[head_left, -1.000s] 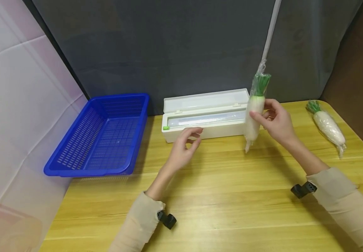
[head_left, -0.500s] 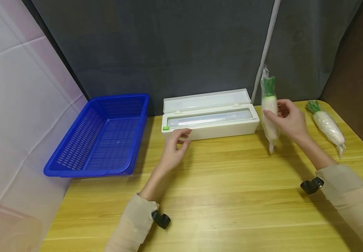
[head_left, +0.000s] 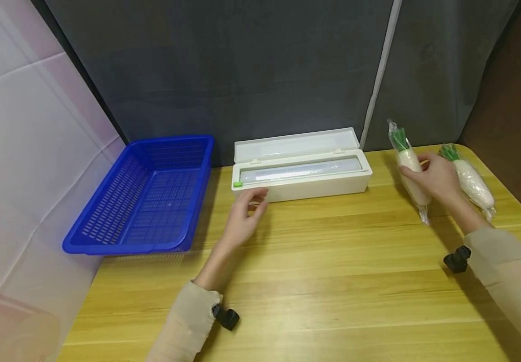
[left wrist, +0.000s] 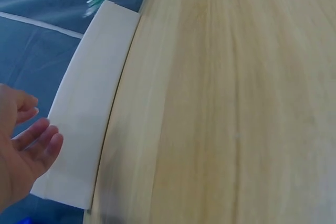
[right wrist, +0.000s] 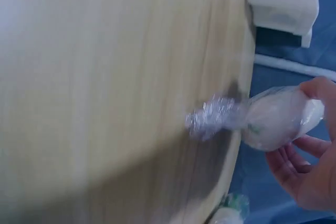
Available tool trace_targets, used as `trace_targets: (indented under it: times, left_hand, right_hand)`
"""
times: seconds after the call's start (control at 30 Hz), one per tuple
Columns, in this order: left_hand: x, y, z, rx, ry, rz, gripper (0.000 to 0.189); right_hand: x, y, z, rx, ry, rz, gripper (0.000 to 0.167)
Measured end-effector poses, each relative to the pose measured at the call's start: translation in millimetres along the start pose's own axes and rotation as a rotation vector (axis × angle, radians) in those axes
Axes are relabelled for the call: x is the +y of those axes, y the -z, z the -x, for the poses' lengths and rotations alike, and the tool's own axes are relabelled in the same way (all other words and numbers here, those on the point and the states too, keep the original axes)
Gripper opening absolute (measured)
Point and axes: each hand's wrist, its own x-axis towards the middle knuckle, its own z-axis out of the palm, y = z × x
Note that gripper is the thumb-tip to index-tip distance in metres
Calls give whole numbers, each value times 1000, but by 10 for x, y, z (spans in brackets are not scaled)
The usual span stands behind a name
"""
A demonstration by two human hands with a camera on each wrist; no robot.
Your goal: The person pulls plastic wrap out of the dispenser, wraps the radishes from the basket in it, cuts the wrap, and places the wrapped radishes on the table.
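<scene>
My right hand (head_left: pixel 438 176) grips a white radish (head_left: pixel 410 166) wrapped in clear film, its green stem end up and tilted to the left. In the right wrist view the twisted film tail (right wrist: pixel 212 118) of this radish (right wrist: pixel 275 119) points toward the table. A second wrapped radish (head_left: pixel 472 185) lies on the table just right of that hand, partly hidden behind it. My left hand (head_left: pixel 244 216), fingers loosely bent and holding nothing, hovers by the front of a white cling film box (head_left: pixel 314 188). The box's lid (head_left: pixel 296 145) stands up, and a film roll (head_left: pixel 301 170) shows inside.
A blue plastic basket (head_left: pixel 129 247) stands at the left of the wooden table (head_left: pixel 314 281). Dark grey cloth (head_left: pixel 242 65) hangs behind the table. A brown panel (head_left: pixel 509 120) rises on the right and a pale sheet (head_left: pixel 25 151) on the left.
My right hand has carried the wrapped radish rightward from the box's right end toward the lying radish, lowering and tilting it. My left hand has drifted slightly left.
</scene>
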Motion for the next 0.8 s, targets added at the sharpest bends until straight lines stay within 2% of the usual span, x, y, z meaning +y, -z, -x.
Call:
trace_targets:
  times: [0.17, 0.27, 0.4, 0.5, 0.7, 0.8]
  left_hand:
    - [3, 5, 13, -2, 35, 7, 31]
    - [147, 30, 22, -10, 59, -5, 30]
    - [121, 68, 35, -9, 62, -30, 29]
    - [-31, 86, 43, 3, 52, -54, 30]
    - [-24, 162, 49, 19, 27, -126, 29]
    - [-27, 205, 59, 19, 36, -164, 30]
  right_hand:
    - [131, 27, -14, -45, -32, 74, 68]
    - [210, 46, -21, -84, -65, 101, 69]
    - [299, 50, -24, -105, -74, 128, 67]
    - [341, 45, -25, -102, -65, 144, 68]
    - [371, 52, -37, -104, -70, 143, 78]
    - [378, 46, -42, -114, -73, 138, 81]
